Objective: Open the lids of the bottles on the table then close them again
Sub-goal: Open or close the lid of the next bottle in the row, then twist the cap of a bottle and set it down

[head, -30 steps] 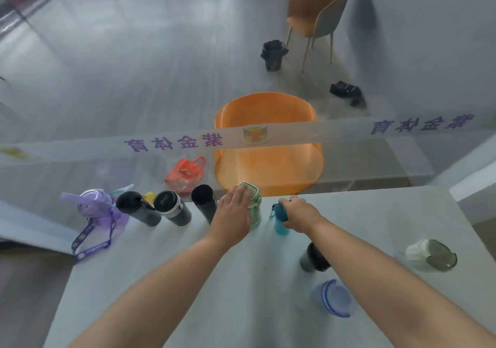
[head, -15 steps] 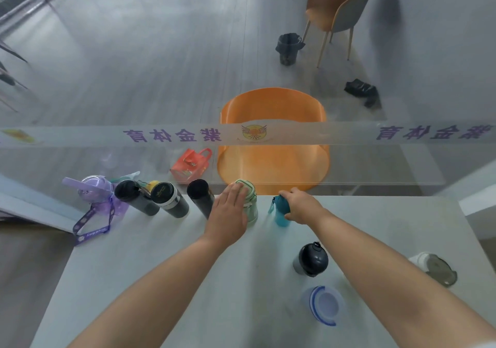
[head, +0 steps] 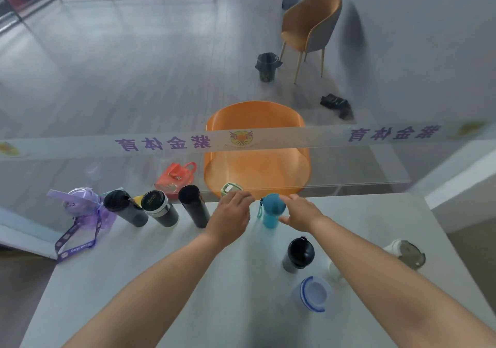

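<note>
Upright near the far edge of a pale grey table (head: pixel 161 280), a small teal bottle (head: pixel 271 212) with a matching cap and side loop stands between a person's two bare hands. To its right, the right hand (head: pixel 299 213) is open with fingers loosely spread, palm turned toward the bottle and just beside it; whether it touches the bottle cannot be told. On the other side, the left hand (head: pixel 232 214) hovers with fingers loosely curled and gripping nothing, in front of a pale green bottle (head: pixel 230 189), of which only the lidded top shows above the knuckles. Further left along the same edge runs a row of four more: a tall black bottle (head: pixel 193 204), a dark tumbler (head: pixel 159 208) with a silver band, a black flask (head: pixel 124 208) leaning the same way, and a purple cup (head: pixel 80 205) with a printed lanyard trailing over the table's corner. Nearer the camera on the right stand a grey bottle with a black domed lid (head: pixel 298 253), a clear container with a blue-rimmed lid (head: pixel 314 292), and a white cup with a grey lid (head: pixel 406 252). Beyond a glass partition (head: pixel 349 159) bearing a frosted strip with purple lettering, an orange chair (head: pixel 256 157) and a red bag (head: pixel 177 175) are visible.
</note>
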